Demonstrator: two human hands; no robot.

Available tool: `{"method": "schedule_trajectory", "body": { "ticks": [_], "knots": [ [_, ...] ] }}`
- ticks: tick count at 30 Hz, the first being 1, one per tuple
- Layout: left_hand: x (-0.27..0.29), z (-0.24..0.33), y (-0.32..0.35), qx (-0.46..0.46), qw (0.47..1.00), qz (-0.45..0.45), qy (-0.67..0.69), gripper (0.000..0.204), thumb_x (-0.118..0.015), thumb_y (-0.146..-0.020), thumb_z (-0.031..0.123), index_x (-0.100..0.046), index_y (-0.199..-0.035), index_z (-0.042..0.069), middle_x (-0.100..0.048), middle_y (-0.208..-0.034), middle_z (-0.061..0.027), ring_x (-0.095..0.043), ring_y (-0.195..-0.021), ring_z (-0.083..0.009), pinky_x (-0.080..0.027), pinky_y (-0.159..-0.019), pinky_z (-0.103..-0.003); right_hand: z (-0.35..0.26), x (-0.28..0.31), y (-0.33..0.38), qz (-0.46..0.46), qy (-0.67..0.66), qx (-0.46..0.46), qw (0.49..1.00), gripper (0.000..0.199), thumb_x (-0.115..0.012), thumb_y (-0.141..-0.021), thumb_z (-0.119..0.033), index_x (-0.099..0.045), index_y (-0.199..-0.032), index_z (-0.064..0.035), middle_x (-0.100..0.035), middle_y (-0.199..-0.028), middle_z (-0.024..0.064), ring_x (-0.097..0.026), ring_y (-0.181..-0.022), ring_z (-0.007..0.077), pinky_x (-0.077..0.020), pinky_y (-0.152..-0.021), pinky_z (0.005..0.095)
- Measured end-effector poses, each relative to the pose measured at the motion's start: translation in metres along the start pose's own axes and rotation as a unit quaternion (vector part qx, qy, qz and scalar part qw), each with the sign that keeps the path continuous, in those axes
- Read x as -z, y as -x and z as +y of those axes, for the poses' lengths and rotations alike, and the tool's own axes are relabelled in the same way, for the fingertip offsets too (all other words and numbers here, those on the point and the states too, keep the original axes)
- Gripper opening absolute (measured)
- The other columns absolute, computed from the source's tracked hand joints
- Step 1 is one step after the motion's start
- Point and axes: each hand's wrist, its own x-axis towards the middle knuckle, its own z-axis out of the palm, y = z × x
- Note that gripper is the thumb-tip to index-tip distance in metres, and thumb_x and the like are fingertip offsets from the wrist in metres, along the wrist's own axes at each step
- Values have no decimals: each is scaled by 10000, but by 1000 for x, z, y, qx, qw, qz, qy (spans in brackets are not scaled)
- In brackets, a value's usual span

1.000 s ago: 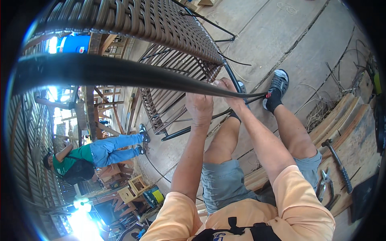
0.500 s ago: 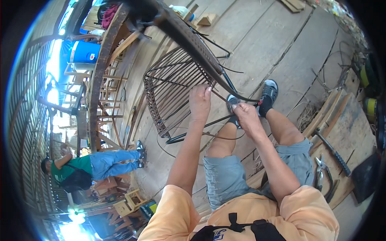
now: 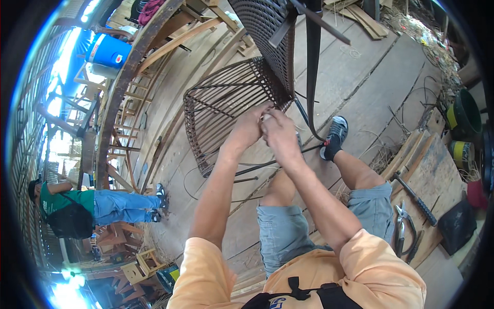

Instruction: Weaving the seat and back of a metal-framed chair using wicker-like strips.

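Note:
A brown woven chair stands tilted in front of me, with its slatted seat [image 3: 218, 103] on the left and its densely woven back [image 3: 275, 44] above. My left hand [image 3: 248, 126] is closed at the seat's right edge, near where seat and back meet. Right against it, my right hand [image 3: 280, 135] is closed too, fingertips meeting the left's. Both pinch a brown weaving strand, mostly hidden by the fingers. A thin strand [image 3: 242, 200] loops across the floor below the seat. The chair's dark curved frame bar [image 3: 312, 67] runs down to the right of my hands.
On a wooden board at my right lie a hammer [image 3: 416, 200], pliers [image 3: 401, 226] and a dark pouch [image 3: 458, 226]. Buckets [image 3: 463, 114] stand farther right. A person in a green shirt [image 3: 72, 202] stands at left, below a blue cooler [image 3: 109, 51]. Wood scraps [image 3: 363, 20] lie ahead.
My right hand has moved left and up to meet my left hand; the strand stretched between them no longer shows. My view has shifted, and more of the chair's back shows.

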Motion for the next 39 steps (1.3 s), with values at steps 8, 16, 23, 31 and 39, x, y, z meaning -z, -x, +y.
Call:
{"method": "schedule_trajectory", "body": {
  "ticks": [8,16,23,31,39],
  "knots": [
    [3,-3,-29,77,988,102,-85,268,-506,-897,209,-626,-853,-26,-597,-571,-111,-603,-511,-191,-455,-509,-326,12,19,36,-57,-148,-87,984,352,-417,-975,-295,-518,-1160,-13,-575,-803,38,-583,-722,116,-495,-656,241],
    [-6,-3,-41,72,991,90,-65,245,-489,-877,161,-634,-819,-27,-601,-599,-113,-604,-525,-168,-469,-524,-307,91,40,-31,13,-143,-137,980,230,-591,-894,-265,-550,-942,-44,-558,-779,35,-568,-665,135,-468,-592,267],
    [-5,-3,-38,151,976,150,53,290,-474,-918,191,-607,-816,-45,-607,-604,-111,-629,-547,-162,-463,-478,-278,94,24,-36,64,-226,-129,963,221,-568,-912,-241,-572,-863,-26,-555,-683,31,-547,-546,104,-443,-460,217],
    [3,-24,48,214,921,113,-306,284,-532,-851,294,-640,-841,32,-646,-797,-189,-635,-707,-352,-496,-615,-457,88,30,-41,18,-115,-102,988,242,-552,-916,-250,-557,-969,-14,-600,-786,53,-588,-622,117,-500,-505,241],
    [4,-14,32,234,876,14,-421,309,-511,-849,311,-670,-757,62,-660,-753,-160,-646,-720,-340,-512,-628,-447,97,33,-48,5,-161,-114,980,232,-535,-924,-221,-518,-1008,-5,-625,-871,78,-615,-706,142,-518,-550,253]
  ]
}}
